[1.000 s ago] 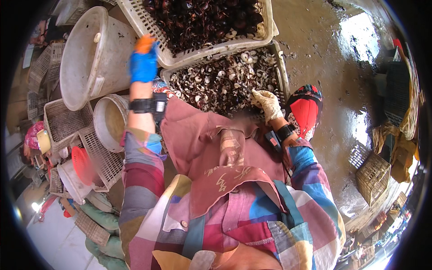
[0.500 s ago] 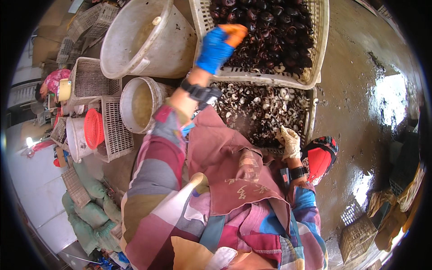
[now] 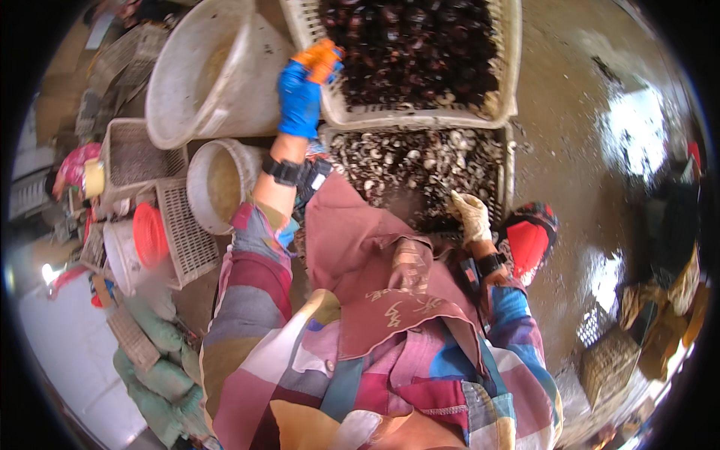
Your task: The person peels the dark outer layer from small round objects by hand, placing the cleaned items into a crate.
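My left hand (image 3: 304,86), in a blue glove with orange fingers, is over the left rim of the upper crate (image 3: 409,118). Its fingers are curled closed; what they hold, if anything, is hidden. Dark, glossy, round pieces that look like water chestnuts (image 3: 409,56) fill that crate. Below it, a second crate (image 3: 510,169) holds pale pieces mixed with dark peelings (image 3: 420,165). My right hand (image 3: 472,216), in a cream glove, is closed at this crate's lower right corner. Whatever its fingers grip is too small to make out.
A large white tub (image 3: 259,82) stands left of the upper crate, with a white bucket (image 3: 247,176) below it. Farther left are plastic crates (image 3: 187,232) and a red basket (image 3: 150,234). A red-and-black shoe (image 3: 526,244) is beside my right hand. Wet floor (image 3: 570,150) extends right.
My left hand has moved left, from over the dark pieces to the upper crate's left rim. My right hand stays near the lower crate's corner. The whole view has shifted slightly.
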A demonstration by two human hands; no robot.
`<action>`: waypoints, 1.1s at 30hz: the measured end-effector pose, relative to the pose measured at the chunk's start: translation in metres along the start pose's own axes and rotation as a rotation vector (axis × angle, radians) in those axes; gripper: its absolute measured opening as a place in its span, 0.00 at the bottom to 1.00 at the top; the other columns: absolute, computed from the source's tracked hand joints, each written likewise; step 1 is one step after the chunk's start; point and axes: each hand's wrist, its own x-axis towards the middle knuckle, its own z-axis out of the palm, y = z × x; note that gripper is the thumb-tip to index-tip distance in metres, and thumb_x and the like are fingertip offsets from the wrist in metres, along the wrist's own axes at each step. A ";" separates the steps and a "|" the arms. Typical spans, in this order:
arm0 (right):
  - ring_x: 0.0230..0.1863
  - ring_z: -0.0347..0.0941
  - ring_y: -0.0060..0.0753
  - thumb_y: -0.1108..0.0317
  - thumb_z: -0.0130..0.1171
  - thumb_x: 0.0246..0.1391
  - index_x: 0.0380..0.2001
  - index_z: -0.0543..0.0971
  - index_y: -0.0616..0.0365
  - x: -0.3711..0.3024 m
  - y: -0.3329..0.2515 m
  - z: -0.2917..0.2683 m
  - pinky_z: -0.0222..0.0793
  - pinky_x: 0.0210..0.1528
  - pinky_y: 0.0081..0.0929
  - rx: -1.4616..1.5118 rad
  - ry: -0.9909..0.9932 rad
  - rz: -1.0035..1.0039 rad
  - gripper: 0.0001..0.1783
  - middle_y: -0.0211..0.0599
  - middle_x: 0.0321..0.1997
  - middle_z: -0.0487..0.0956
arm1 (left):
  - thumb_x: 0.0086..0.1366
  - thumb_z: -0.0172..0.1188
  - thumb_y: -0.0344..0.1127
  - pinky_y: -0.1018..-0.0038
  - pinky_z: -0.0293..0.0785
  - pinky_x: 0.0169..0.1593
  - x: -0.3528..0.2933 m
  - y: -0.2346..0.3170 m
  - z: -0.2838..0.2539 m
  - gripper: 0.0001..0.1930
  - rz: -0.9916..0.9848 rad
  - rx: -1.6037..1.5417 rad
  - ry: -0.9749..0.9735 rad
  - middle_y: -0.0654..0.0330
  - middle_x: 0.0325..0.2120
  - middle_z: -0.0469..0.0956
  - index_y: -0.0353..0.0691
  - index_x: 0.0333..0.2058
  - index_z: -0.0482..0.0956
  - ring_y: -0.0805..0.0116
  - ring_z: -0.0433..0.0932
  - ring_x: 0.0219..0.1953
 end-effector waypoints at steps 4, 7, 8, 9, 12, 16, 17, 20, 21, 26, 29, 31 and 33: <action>0.21 0.67 0.14 0.63 0.59 0.50 0.26 0.77 0.57 0.011 0.014 -0.011 0.61 0.26 0.12 0.060 -0.064 0.034 0.09 0.25 0.21 0.76 | 0.56 0.58 0.27 0.81 0.72 0.38 -0.024 -0.050 0.065 0.12 0.022 0.207 -0.382 0.61 0.34 0.78 0.36 0.40 0.76 0.77 0.76 0.35; 0.21 0.67 0.15 0.63 0.59 0.50 0.26 0.77 0.58 0.010 0.013 -0.015 0.61 0.26 0.12 0.066 -0.063 0.038 0.09 0.25 0.22 0.76 | 0.51 0.59 0.28 0.73 0.73 0.41 -0.006 -0.111 0.083 0.14 -0.074 0.528 -0.469 0.54 0.34 0.78 0.41 0.40 0.76 0.65 0.78 0.36; 0.21 0.67 0.15 0.63 0.59 0.50 0.26 0.77 0.58 0.009 0.013 -0.018 0.61 0.26 0.12 0.090 -0.064 0.040 0.09 0.26 0.22 0.76 | 0.51 0.59 0.28 0.73 0.73 0.41 0.000 -0.118 0.090 0.14 -0.074 0.522 -0.482 0.54 0.34 0.78 0.41 0.40 0.76 0.65 0.78 0.36; 0.22 0.67 0.15 0.63 0.58 0.50 0.27 0.77 0.59 0.008 0.013 -0.019 0.62 0.27 0.13 0.085 -0.072 0.036 0.10 0.26 0.22 0.76 | 0.52 0.58 0.29 0.70 0.72 0.41 0.004 -0.119 0.097 0.14 -0.076 0.741 -0.520 0.53 0.34 0.78 0.43 0.40 0.76 0.60 0.77 0.37; 0.23 0.67 0.13 0.65 0.60 0.49 0.29 0.77 0.59 0.010 0.016 -0.017 0.62 0.26 0.11 0.154 -0.054 0.032 0.08 0.23 0.24 0.76 | 0.52 0.57 0.31 0.63 0.71 0.41 0.009 -0.118 0.108 0.14 -0.147 1.047 -0.581 0.51 0.35 0.76 0.48 0.40 0.75 0.50 0.75 0.38; 0.24 0.69 0.15 0.66 0.59 0.50 0.32 0.77 0.60 0.004 0.002 -0.007 0.63 0.26 0.10 0.269 -0.031 0.053 0.09 0.27 0.27 0.77 | 0.51 0.59 0.29 0.70 0.72 0.41 0.011 -0.109 0.103 0.15 -0.060 1.099 -0.631 0.53 0.36 0.77 0.43 0.41 0.75 0.60 0.77 0.37; 0.23 0.68 0.17 0.66 0.56 0.52 0.31 0.76 0.61 -0.001 -0.009 -0.002 0.64 0.28 0.14 0.265 -0.027 0.048 0.09 0.27 0.26 0.76 | 0.53 0.59 0.28 0.73 0.72 0.41 0.009 -0.110 0.096 0.16 -0.122 0.778 -0.566 0.55 0.35 0.77 0.41 0.43 0.74 0.64 0.76 0.37; 0.24 0.68 0.17 0.67 0.56 0.52 0.32 0.76 0.61 0.008 -0.008 -0.018 0.64 0.28 0.14 0.150 -0.138 -0.044 0.08 0.28 0.26 0.76 | 0.57 0.52 0.23 0.78 0.71 0.46 -0.015 -0.082 0.080 0.21 -0.457 0.026 -0.554 0.62 0.41 0.73 0.40 0.51 0.67 0.71 0.73 0.43; 0.25 0.68 0.17 0.68 0.55 0.52 0.32 0.76 0.61 0.000 -0.024 -0.010 0.64 0.29 0.14 0.151 -0.061 -0.035 0.07 0.27 0.26 0.76 | 0.57 0.52 0.21 0.77 0.70 0.48 -0.028 -0.061 0.078 0.22 -0.590 -0.130 -0.551 0.62 0.42 0.72 0.40 0.52 0.66 0.71 0.72 0.44; 0.24 0.65 0.14 0.69 0.59 0.49 0.28 0.77 0.62 -0.004 -0.067 0.009 0.60 0.28 0.12 -0.030 0.035 -0.383 0.06 0.24 0.22 0.74 | 0.54 0.56 0.20 0.79 0.69 0.49 -0.088 -0.035 0.079 0.23 -0.734 -0.483 -0.518 0.64 0.39 0.73 0.39 0.50 0.68 0.74 0.71 0.44; 0.25 0.66 0.17 0.70 0.61 0.46 0.28 0.78 0.61 -0.012 -0.076 0.019 0.62 0.29 0.17 -0.175 0.126 -0.515 0.06 0.27 0.24 0.74 | 0.53 0.60 0.24 0.82 0.70 0.44 -0.111 -0.029 0.081 0.21 -0.571 -0.236 -0.469 0.67 0.36 0.74 0.41 0.47 0.71 0.77 0.71 0.39; 0.25 0.68 0.24 0.68 0.62 0.45 0.29 0.78 0.62 -0.017 -0.077 0.020 0.64 0.30 0.21 -0.435 0.173 -0.680 0.09 0.35 0.24 0.75 | 0.51 0.62 0.24 0.81 0.71 0.41 -0.121 -0.026 0.082 0.21 -0.473 -0.140 -0.458 0.66 0.36 0.74 0.40 0.46 0.72 0.78 0.72 0.38; 0.25 0.69 0.27 0.67 0.63 0.45 0.29 0.78 0.61 -0.024 -0.082 0.019 0.64 0.30 0.22 -0.464 0.168 -0.668 0.09 0.37 0.25 0.76 | 0.51 0.62 0.24 0.81 0.71 0.41 -0.127 -0.024 0.081 0.21 -0.437 -0.117 -0.459 0.66 0.36 0.75 0.40 0.46 0.72 0.78 0.72 0.37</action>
